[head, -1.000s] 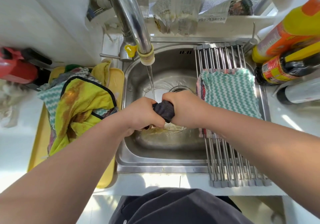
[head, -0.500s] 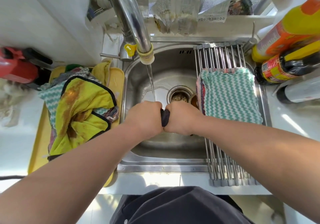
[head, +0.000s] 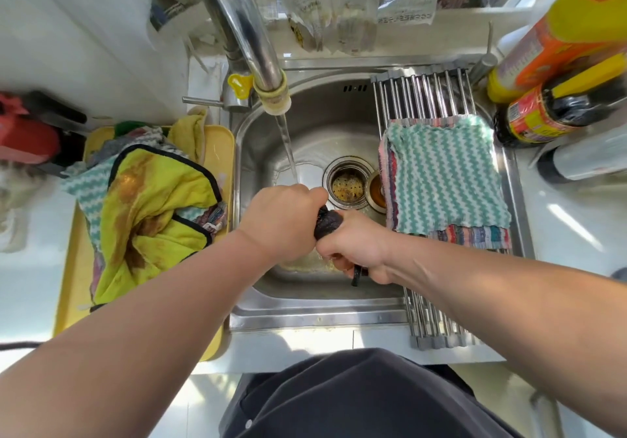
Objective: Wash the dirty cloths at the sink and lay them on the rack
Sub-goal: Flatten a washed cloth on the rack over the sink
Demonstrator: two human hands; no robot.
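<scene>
Left hand point(head: 281, 220) and right hand point(head: 356, 251) clench a twisted dark cloth point(head: 327, 222), mostly hiding it, near the front edge of the sink point(head: 319, 312). Stained cloths point(head: 152, 207) fill the yellow tray point(head: 68, 302); a zigzag cloth point(head: 444, 179) lies on the rack point(head: 424, 94).

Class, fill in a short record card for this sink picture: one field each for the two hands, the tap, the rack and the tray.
Left hand: grips one end of a dark cloth over the sink
Right hand: grips the other end; cloth is bunched between the fists
Tap: running, stream falls at the far side of the left hand
Rack: green-and-white zigzag cloth laid flat on a striped cloth
Tray: stained yellow cloth heaped on other cloths
</scene>
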